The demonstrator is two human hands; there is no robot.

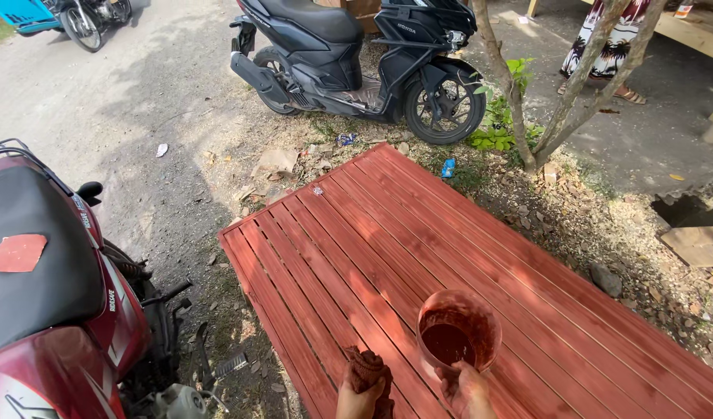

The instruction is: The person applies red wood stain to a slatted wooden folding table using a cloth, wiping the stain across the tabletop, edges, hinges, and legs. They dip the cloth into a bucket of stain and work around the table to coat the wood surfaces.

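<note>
Left hand [359, 397] grips a stain-soaked rag [366, 371] at the near edge of the red slatted panel [465, 233]; right hand [465, 390] holds a cup of dark stain [457, 332] just beside it. I judge staining is under way; next calls for loading the rag and wiping along the slats.

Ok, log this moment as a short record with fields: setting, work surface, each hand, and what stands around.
setting: outdoors, bare ground in sun and shade
work surface: red-brown slatted wooden panel lying flat on the ground
left hand: grips a stained rag, pressed on the panel's near edge
right hand: holds a clear cup of dark red-brown liquid above the panel
left side: red motorcycle with a black seat
far side: black scooter, thin tree trunks, a person standing beyond them
</note>
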